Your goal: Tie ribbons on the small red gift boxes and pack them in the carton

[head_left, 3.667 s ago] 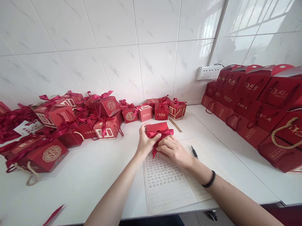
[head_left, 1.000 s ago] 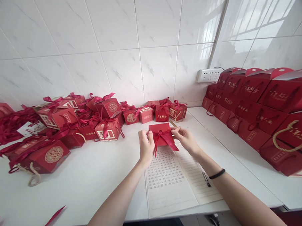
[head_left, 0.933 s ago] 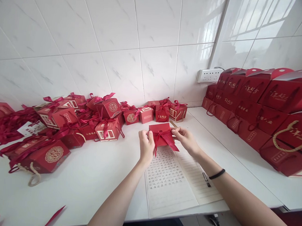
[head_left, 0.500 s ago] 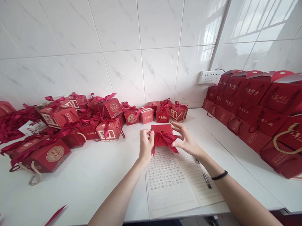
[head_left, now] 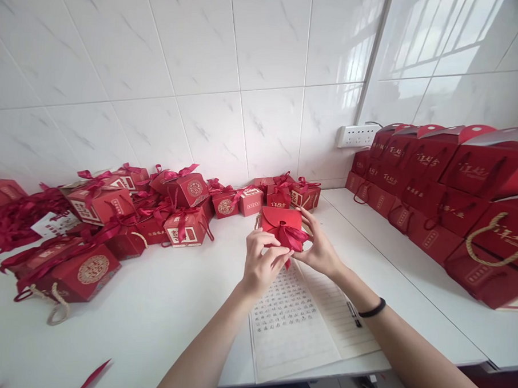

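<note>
A small red gift box (head_left: 272, 216) with a dark red ribbon bow (head_left: 294, 237) on its top is held up over the notebook (head_left: 295, 356). My left hand (head_left: 260, 262) is at the box's near left side, thumb and fingers pinched together on the ribbon at the front. On the right side of the box, my right hand (head_left: 319, 245) grips it, with fingers along the far edge and thumb at the near edge. Handwriting fills much of the notebook's left page, and a pen (head_left: 354, 314) lies on the right page, partly behind my right forearm.
Several ribbon-tied red boxes (head_left: 184, 225) crowd the left and back of the white table (head_left: 185, 316). Tall stacked red boxes (head_left: 435, 190) line the right side. A power strip (head_left: 356, 135) is against the tiled wall. A loose ribbon piece (head_left: 94, 375) lies near the front left.
My left hand has moved from the box's left edge to the ribbon at its near side. The box now sits tilted, its top turned more toward me; my right hand has closed in around it.
</note>
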